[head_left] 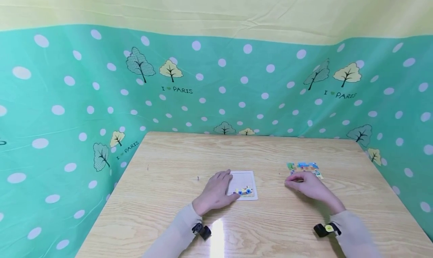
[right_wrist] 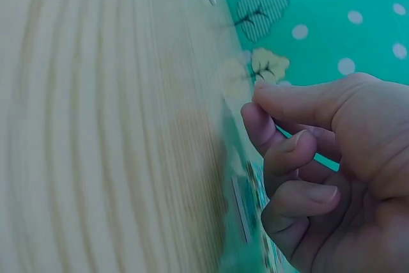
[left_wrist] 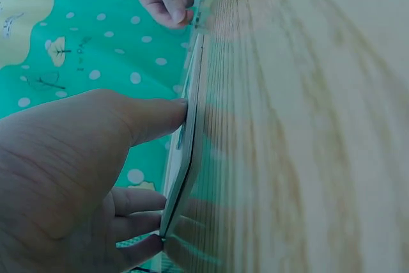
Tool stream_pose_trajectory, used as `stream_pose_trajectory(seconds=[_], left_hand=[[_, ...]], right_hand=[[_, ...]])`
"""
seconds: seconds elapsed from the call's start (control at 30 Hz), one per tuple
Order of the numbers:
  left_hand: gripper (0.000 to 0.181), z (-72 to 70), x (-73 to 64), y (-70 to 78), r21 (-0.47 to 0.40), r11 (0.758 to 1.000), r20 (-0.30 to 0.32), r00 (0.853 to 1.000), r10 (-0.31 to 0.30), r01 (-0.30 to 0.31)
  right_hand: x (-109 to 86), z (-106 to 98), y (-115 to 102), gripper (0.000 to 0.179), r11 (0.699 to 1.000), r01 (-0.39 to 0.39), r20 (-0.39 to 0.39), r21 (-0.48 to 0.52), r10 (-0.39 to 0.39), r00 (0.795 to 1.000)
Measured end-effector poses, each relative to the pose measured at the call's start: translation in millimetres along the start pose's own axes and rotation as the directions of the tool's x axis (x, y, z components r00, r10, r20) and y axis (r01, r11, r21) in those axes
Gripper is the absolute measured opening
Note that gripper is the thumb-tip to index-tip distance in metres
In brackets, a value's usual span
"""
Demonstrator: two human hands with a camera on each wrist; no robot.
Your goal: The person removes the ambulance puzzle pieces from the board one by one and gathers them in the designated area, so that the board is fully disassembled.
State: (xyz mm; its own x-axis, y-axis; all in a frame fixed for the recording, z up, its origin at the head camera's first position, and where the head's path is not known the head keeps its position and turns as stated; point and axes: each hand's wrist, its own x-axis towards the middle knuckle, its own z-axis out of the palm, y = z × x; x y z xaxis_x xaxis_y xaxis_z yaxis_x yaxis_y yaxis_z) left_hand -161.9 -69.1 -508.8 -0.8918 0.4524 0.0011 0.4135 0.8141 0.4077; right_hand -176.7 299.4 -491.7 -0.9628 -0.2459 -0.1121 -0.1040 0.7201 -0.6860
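My left hand (head_left: 216,192) rests at the left side of a square white puzzle board (head_left: 241,177). Its thumb lies straight along the near edge and the other fingers reach up the left edge. Near the board's lower right, picture pieces (head_left: 246,191) show a yellow car with blue wheels. In the left wrist view the thumb touches the rim of the board (left_wrist: 190,158). My right hand (head_left: 309,184) hovers just in front of loose colourful puzzle pieces (head_left: 303,165). Its fingers curl and the thumb meets the index fingertip; no piece shows between them, though a small one could be hidden.
The wooden table (head_left: 270,220) reaches back to a green dotted curtain (head_left: 233,89) that also hangs at both sides. A tiny dark speck (head_left: 198,178) lies left of the board. Each wrist wears a black strap (head_left: 201,231).
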Motion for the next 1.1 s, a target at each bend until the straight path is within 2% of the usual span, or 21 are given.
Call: stream_pose_trajectory(seconds=[0.57, 0.8, 1.1], left_hand=[[0.080, -5.7, -2.5, -0.9, -0.043, 0.999, 0.032, 0.999, 0.005, -0.004], [0.081, -7.0, -3.1, -1.2, -0.045, 0.999, 0.030, 1.000, 0.004, -0.003], [0.080, -5.0, -3.3, -2.1, -0.038, 0.999, 0.020, 1.000, 0.013, -0.012]], right_hand=[[21.4, 44.6, -51.5, 0.014, 0.993, 0.085, 0.080, 0.077, -0.091, 0.993], [28.9, 63.5, -66.5, 0.016, 0.981, 0.161, 0.112, 0.105, -0.172, 0.979], [33.0, 84.5, -87.4, 0.025, 0.972, 0.166, 0.167, 0.169, -0.194, 0.967]])
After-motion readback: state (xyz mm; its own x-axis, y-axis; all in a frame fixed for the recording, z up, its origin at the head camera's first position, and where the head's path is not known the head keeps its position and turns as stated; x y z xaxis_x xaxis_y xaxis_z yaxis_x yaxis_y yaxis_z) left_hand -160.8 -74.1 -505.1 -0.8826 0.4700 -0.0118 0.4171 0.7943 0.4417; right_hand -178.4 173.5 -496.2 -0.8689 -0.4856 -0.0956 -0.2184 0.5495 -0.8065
